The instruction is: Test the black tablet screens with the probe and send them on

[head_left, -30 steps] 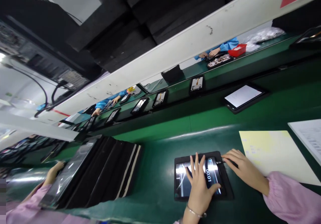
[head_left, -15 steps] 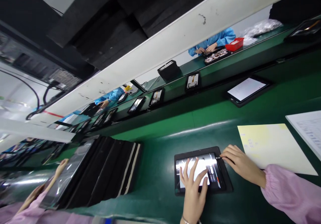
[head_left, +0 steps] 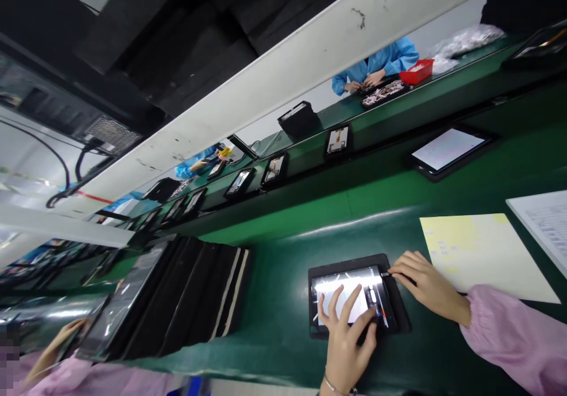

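Observation:
A tablet (head_left: 325, 286) with a lit screen lies on a black backing (head_left: 401, 316) on the green bench. My left hand (head_left: 348, 340) is over its lower half, fingers spread, the fingertips at or just above the screen near a dark panel. At the tablet's right edge, my right hand (head_left: 423, 283) pinches a thin, light-coloured piece (head_left: 385, 274) with thumb and fingertips. The piece points at that edge; its kind is too small to make out, and I cannot tell whether it is plugged in.
Left of the tablet stands a row of black padded cases (head_left: 190, 301). A yellowish sheet (head_left: 487, 257) and a printed page (head_left: 543, 224) lie to the right. Behind, another lit tablet (head_left: 449, 149) rests on the green belt (head_left: 310, 213). A co-worker's hand (head_left: 66, 334) shows at far left.
My left fingers have shifted right across the screen, toward the dark panel. The tablet on the belt has moved slightly right. My right hand keeps its pinch at the edge.

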### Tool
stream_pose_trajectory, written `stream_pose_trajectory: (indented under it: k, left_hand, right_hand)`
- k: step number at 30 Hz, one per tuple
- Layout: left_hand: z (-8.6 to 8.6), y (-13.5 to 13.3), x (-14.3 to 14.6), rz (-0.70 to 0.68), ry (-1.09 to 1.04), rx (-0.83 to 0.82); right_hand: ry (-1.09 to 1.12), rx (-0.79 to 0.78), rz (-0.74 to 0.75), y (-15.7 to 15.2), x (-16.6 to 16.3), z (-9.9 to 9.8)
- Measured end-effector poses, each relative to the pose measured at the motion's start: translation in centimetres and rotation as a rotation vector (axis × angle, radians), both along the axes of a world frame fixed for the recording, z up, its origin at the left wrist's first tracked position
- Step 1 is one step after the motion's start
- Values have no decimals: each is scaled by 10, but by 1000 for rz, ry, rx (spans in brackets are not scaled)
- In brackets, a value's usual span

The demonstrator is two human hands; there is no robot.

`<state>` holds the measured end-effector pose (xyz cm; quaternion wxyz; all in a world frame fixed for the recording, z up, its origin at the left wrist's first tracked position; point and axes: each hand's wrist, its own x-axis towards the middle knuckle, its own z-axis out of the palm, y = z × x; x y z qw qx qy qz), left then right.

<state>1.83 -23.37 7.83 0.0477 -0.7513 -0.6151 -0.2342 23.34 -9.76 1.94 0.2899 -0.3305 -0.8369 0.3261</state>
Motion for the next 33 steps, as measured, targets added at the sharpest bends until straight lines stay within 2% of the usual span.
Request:
stream_pose_trajectory:
  k: [5,12,16,21,27,33]
  left_hand:
    - [2,-1,-2,-53,37,-24]
    - [3,-2,-3,-20,5,-30]
    - [-1,-3,-7,-62,64,-107]
    - [-5,-5,-21,-52,133,-200]
    - [-8,14,-32,-117,152,-448]
    - [-12,31,-37,-204,188,-491]
  right_hand:
    - [13,18,9,0,-1,2]
    - [22,22,21,-2,0,2]
    - [17,21,23,-2,0,2]
    - [-13,31,38,0,1,2]
    - [-69,-59,34,2,1,-3]
    - [-76,-96,19,2,0,-1]
